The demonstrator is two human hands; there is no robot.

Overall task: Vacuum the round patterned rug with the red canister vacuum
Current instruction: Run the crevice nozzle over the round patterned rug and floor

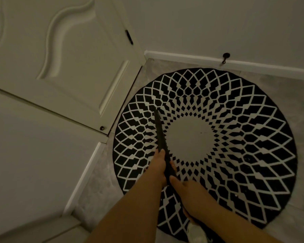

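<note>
Clearly the tight side is the left: a white door (pixel 63 55) and the wall below it close in there, with the baseboard (pixel 84 174) running just beside the round patterned rug (pixel 235 137), whose left edge nearly meets the door's bottom corner. A long stroke that way would likely knock the nozzle's tip against door or trim. The left hand (pixel 159 166) grips the black crevice nozzle (pixel 159 130), fingers wrapped round it, while the tip reaches over the rug's left-hand pattern rings. The right hand (pixel 186 192) holds the same tube lower down, fingers curled about it. Because the narrow tip drags on a light rug, it could bunch or shift the fabric. Rightward there is open grey floor (pixel 279 88) past the rug's rim, and a doorstop (pixel 225 57) on the far baseboard. No red canister is in view, so its hose could snag unseen behind.
</note>
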